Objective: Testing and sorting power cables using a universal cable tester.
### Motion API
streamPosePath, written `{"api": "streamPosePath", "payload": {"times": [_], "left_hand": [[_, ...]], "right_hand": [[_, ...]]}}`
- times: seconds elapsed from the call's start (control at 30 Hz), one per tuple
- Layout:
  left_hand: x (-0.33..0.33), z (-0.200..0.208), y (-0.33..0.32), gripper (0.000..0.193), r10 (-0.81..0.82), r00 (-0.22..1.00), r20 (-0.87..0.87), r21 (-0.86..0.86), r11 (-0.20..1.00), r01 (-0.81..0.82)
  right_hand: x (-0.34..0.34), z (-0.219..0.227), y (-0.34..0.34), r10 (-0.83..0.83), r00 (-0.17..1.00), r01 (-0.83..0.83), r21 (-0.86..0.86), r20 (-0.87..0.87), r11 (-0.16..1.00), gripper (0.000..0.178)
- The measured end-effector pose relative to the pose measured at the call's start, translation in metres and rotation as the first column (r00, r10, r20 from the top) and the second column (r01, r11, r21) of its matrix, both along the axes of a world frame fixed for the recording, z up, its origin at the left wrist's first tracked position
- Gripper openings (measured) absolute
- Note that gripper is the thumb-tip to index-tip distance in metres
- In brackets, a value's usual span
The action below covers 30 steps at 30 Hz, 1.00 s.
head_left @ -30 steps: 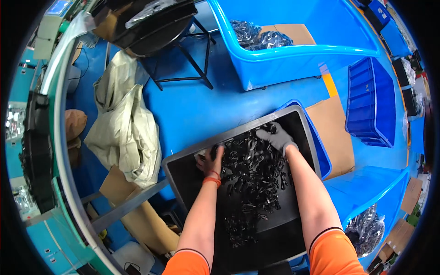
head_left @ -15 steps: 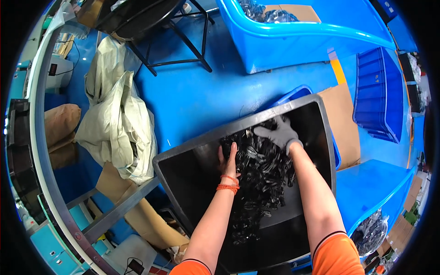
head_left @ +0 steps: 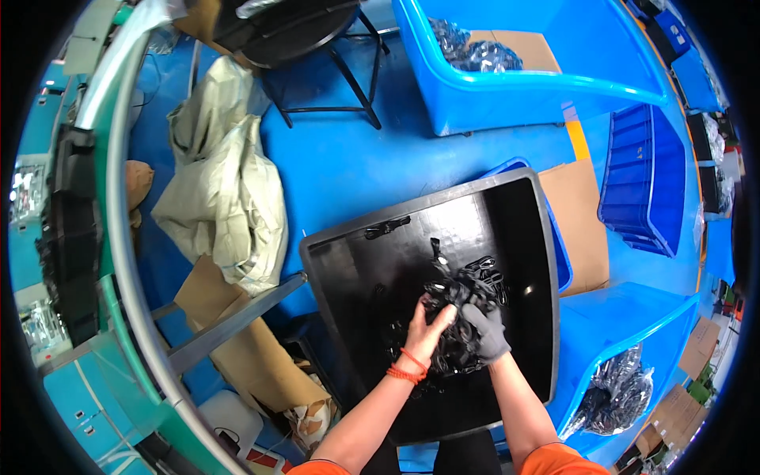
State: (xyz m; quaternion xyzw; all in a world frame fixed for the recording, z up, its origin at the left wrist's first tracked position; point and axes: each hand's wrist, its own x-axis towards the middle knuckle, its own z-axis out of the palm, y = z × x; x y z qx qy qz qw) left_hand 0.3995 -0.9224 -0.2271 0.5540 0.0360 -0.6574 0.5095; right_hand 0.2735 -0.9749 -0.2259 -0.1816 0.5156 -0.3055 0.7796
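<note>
A large black bin (head_left: 467, 222) stands in front of me, its floor showing glossy and bare toward the far side. In its middle lies a heap of bundled black cables (head_left: 456, 352). My left hand (head_left: 427, 326), bare with an orange-red beaded bracelet on the wrist, is closed on the heap's left side. From the right my right hand (head_left: 488, 332), in a grey glove, grips the same clump. The cables hide most fingertips. One loose cable bundle (head_left: 388, 228) rests against the bin's far wall, and a few more lie just beyond my hands.
A pale woven sack (head_left: 245, 198) slumps at the left near a metal frame bar (head_left: 237, 324). Behind stands a black stool (head_left: 301, 39). Blue tubs (head_left: 507, 103) stand at the far right and near right (head_left: 633, 317); a blue crate (head_left: 641, 178) and cardboard (head_left: 582, 229) lie right.
Both hands have drawn back toward me from the bin's far side, and the cables have come together in a clump between them. The bin's far floor is now uncovered. The view has shifted slightly.
</note>
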Motion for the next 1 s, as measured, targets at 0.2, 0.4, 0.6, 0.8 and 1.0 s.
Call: {"api": "streamPosePath", "payload": {"times": [0.2,0.4,0.6,0.8,1.0], "left_hand": [[-0.001,0.192,-0.024,0.063,-0.126,0.893,0.431,-0.340,0.894,0.291],[0.151,0.394,-0.056,0.075,0.239,0.885,0.400,-0.709,0.692,0.134],[0.375,0.525,0.000,0.062,0.571,0.714,0.406,-0.809,0.587,-0.010],[0.572,0.494,0.035,0.070,0.193,0.160,0.968,-0.193,0.981,-0.014],[0.610,0.425,0.046,0.065,-0.454,-0.174,0.874,0.423,0.886,-0.188]], "right_hand": [[0.004,0.211,-0.011,-0.150,0.987,0.158,-0.349,0.051,0.924,0.047],[0.149,0.393,-0.068,0.191,0.979,-0.071,-0.751,0.075,0.656,0.049],[0.411,0.505,-0.067,0.549,0.809,-0.152,-0.826,0.212,0.543,0.055],[0.598,0.453,-0.045,0.503,0.794,-0.538,-0.778,-0.341,0.323,0.069],[0.626,0.415,-0.054,0.205,0.530,-0.846,-0.531,-0.823,0.052,0.072]]}}
